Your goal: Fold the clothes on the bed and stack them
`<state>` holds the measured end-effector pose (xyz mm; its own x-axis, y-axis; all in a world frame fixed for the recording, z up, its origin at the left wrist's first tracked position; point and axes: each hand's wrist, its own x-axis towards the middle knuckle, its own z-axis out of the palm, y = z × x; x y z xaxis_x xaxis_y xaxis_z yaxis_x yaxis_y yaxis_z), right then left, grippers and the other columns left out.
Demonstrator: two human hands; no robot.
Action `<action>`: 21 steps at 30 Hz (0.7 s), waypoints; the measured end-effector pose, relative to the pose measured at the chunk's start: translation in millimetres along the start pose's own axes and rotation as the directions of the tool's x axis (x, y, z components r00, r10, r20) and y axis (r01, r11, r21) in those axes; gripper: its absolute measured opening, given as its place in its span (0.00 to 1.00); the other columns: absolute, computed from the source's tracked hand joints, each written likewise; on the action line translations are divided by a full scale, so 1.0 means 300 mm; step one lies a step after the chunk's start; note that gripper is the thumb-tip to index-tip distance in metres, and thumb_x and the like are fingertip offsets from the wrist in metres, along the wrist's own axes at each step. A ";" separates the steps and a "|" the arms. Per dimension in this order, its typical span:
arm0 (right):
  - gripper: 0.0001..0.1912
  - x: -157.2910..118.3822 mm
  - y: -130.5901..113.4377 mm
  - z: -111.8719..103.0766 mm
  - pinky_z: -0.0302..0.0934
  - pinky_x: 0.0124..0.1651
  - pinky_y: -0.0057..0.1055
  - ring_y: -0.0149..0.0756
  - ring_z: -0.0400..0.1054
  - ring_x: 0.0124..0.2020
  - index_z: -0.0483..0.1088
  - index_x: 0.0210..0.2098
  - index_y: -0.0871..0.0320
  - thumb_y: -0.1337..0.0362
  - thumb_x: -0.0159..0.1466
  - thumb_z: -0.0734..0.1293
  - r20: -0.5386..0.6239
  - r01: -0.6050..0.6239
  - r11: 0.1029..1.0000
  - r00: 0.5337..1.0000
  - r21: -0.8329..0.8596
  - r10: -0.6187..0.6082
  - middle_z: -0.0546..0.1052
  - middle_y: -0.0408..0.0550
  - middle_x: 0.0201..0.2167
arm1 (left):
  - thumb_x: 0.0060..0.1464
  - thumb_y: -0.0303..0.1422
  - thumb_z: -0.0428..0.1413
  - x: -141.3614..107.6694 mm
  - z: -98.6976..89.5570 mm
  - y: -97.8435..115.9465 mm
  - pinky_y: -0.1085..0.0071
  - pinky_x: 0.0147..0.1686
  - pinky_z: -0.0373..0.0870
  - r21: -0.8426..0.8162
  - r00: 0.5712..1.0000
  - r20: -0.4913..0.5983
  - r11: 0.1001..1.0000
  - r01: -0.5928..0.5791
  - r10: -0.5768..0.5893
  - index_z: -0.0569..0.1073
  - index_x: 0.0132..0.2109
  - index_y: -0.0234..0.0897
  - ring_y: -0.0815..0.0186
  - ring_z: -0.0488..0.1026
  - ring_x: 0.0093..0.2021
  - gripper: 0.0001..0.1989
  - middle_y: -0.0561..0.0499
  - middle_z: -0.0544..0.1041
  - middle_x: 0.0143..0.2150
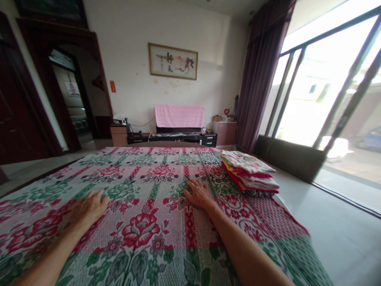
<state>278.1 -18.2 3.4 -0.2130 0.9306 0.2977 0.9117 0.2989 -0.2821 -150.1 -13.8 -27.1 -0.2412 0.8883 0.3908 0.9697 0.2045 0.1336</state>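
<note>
A large flowered cloth [139,230] in red, green and white stretches over the table in front of me. My left hand [91,204] lies on it at the left, fingers extended and palm down. Farther right, my right hand [198,193] also rests palm down on the cloth, its fingers somewhat spread. Neither hand has anything in it. To the right of my right hand, near the cloth's right edge, sits a stack of folded fabrics [248,172], with a white floral piece on top and red, yellow and pink layers beneath.
Beyond the table, a pink towel [179,116] drapes over a television on a black TV stand [210,140]. A purple curtain [256,75] hangs beside large glass doors [315,87] at right. Pale floor tiles [333,222] border the table's right side. A dark doorway [68,87] is at left.
</note>
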 end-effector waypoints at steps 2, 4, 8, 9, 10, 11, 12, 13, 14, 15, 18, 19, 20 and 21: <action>0.24 0.001 -0.001 -0.002 0.43 0.60 0.50 0.48 0.53 0.62 0.65 0.57 0.53 0.51 0.65 0.58 0.007 -0.001 1.000 1.000 0.005 0.001 0.64 0.50 0.61 | 0.58 0.39 0.44 -0.020 -0.028 0.088 0.60 0.55 0.64 0.009 0.996 0.010 0.996 -0.089 0.088 0.69 0.57 0.32 0.54 0.68 0.57 0.25 0.38 0.68 0.59; 0.24 0.002 -0.002 -0.002 0.42 0.61 0.51 0.48 0.52 0.62 0.65 0.57 0.53 0.51 0.65 0.58 0.008 -0.004 1.000 1.000 0.011 0.004 0.64 0.50 0.61 | 0.58 0.39 0.45 -0.048 -0.055 0.205 0.63 0.57 0.63 -0.016 0.983 0.030 0.983 -0.180 0.181 0.71 0.55 0.33 0.56 0.67 0.58 0.23 0.39 0.68 0.60; 0.24 0.004 -0.003 -0.002 0.42 0.61 0.50 0.48 0.51 0.62 0.65 0.57 0.53 0.51 0.65 0.58 0.010 -0.007 1.000 1.000 0.015 0.007 0.64 0.51 0.61 | 0.57 0.38 0.48 -0.100 -0.083 0.458 0.66 0.57 0.64 -0.094 0.896 0.048 0.895 -0.437 0.442 0.74 0.52 0.35 0.58 0.69 0.56 0.21 0.41 0.72 0.57; 0.23 0.004 -0.003 -0.003 0.42 0.60 0.49 0.47 0.52 0.62 0.66 0.56 0.53 0.52 0.65 0.57 0.007 -0.001 1.000 1.000 0.014 0.001 0.65 0.50 0.60 | 0.56 0.37 0.48 -0.106 -0.083 0.514 0.65 0.56 0.65 -0.108 0.878 0.055 0.877 -0.468 0.476 0.74 0.51 0.35 0.58 0.71 0.55 0.20 0.41 0.73 0.55; 0.21 0.005 -0.002 -0.002 0.43 0.60 0.49 0.46 0.54 0.61 0.67 0.54 0.52 0.53 0.66 0.56 0.001 0.003 1.000 1.000 0.013 -0.003 0.66 0.50 0.59 | 0.56 0.36 0.49 -0.110 -0.082 0.567 0.66 0.55 0.65 -0.122 0.857 0.058 0.856 -0.502 0.511 0.75 0.50 0.34 0.58 0.71 0.54 0.19 0.41 0.74 0.53; 0.20 0.007 0.000 -0.002 0.44 0.60 0.48 0.45 0.55 0.60 0.68 0.53 0.52 0.55 0.66 0.55 -0.004 0.005 1.000 1.000 0.014 -0.005 0.68 0.49 0.58 | 0.56 0.36 0.49 -0.111 -0.078 0.614 0.67 0.55 0.65 -0.133 0.845 0.052 0.842 -0.522 0.532 0.75 0.50 0.34 0.59 0.71 0.53 0.18 0.41 0.75 0.52; 0.19 0.009 0.003 0.000 0.45 0.60 0.47 0.43 0.56 0.59 0.68 0.52 0.52 0.58 0.67 0.55 -0.010 0.001 1.000 1.000 0.017 -0.001 0.69 0.49 0.57 | 0.56 0.35 0.49 -0.110 -0.072 0.656 0.68 0.54 0.65 -0.145 0.839 0.055 0.835 -0.530 0.542 0.75 0.49 0.34 0.60 0.72 0.52 0.17 0.41 0.76 0.51; 0.19 0.011 0.007 0.003 0.45 0.59 0.46 0.42 0.57 0.59 0.68 0.52 0.52 0.61 0.66 0.54 -0.017 -0.010 1.000 1.000 0.023 0.011 0.69 0.48 0.57 | 0.56 0.34 0.49 -0.109 -0.064 0.693 0.68 0.53 0.66 -0.160 0.835 0.058 0.831 -0.533 0.547 0.75 0.48 0.34 0.61 0.73 0.51 0.17 0.42 0.76 0.49; 0.19 0.014 0.012 0.006 0.46 0.59 0.44 0.41 0.57 0.59 0.68 0.53 0.52 0.64 0.66 0.54 -0.026 -0.026 0.999 0.999 0.033 0.027 0.69 0.48 0.57 | 0.56 0.33 0.49 -0.108 -0.054 0.723 0.69 0.52 0.66 -0.176 0.838 0.058 0.832 -0.526 0.542 0.75 0.48 0.33 0.61 0.73 0.49 0.16 0.42 0.77 0.48; 0.20 0.017 0.018 0.009 0.47 0.59 0.42 0.40 0.58 0.59 0.68 0.53 0.53 0.66 0.65 0.54 -0.036 -0.044 0.998 0.998 0.045 0.045 0.69 0.48 0.58 | 0.56 0.33 0.49 -0.108 -0.043 0.746 0.69 0.52 0.66 -0.193 0.845 0.051 0.835 -0.515 0.532 0.76 0.47 0.33 0.61 0.73 0.49 0.16 0.42 0.77 0.47; 0.22 0.023 0.031 0.016 0.50 0.58 0.38 0.38 0.60 0.58 0.69 0.52 0.56 0.70 0.62 0.55 -0.061 -0.065 0.995 0.996 0.081 0.070 0.70 0.49 0.57 | 0.57 0.33 0.48 -0.113 -0.007 0.778 0.68 0.51 0.66 -0.240 0.859 -0.022 0.832 -0.501 0.511 0.76 0.45 0.33 0.60 0.73 0.48 0.15 0.42 0.77 0.45; 0.21 0.024 0.033 0.017 0.50 0.58 0.38 0.38 0.61 0.58 0.70 0.51 0.57 0.70 0.61 0.55 -0.064 -0.063 0.994 0.996 0.086 0.069 0.71 0.49 0.56 | 0.58 0.34 0.47 -0.116 0.003 0.778 0.67 0.51 0.66 -0.253 0.857 -0.052 0.823 -0.508 0.513 0.76 0.44 0.34 0.60 0.73 0.47 0.15 0.43 0.77 0.44; 0.21 0.024 0.033 0.016 0.51 0.57 0.38 0.39 0.61 0.57 0.70 0.50 0.57 0.70 0.61 0.55 -0.064 -0.062 0.994 0.996 0.085 0.068 0.71 0.49 0.56 | 0.58 0.35 0.47 -0.118 0.013 0.775 0.67 0.50 0.67 -0.266 0.853 -0.078 0.814 -0.517 0.516 0.76 0.43 0.35 0.60 0.73 0.46 0.15 0.43 0.77 0.44; 0.21 0.024 0.031 0.013 0.51 0.57 0.38 0.39 0.62 0.57 0.71 0.50 0.57 0.70 0.61 0.55 -0.062 -0.064 0.995 0.996 0.081 0.069 0.71 0.49 0.55 | 0.58 0.35 0.47 -0.120 0.020 0.771 0.67 0.49 0.67 -0.277 0.849 -0.099 0.805 -0.524 0.518 0.76 0.43 0.35 0.60 0.73 0.46 0.15 0.43 0.77 0.43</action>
<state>283.7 -7.9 -0.7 -0.1272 0.9340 0.3338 0.8919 0.2549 -0.3735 83.1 4.1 -15.8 0.2941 0.8196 0.4916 0.8965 -0.4149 0.1554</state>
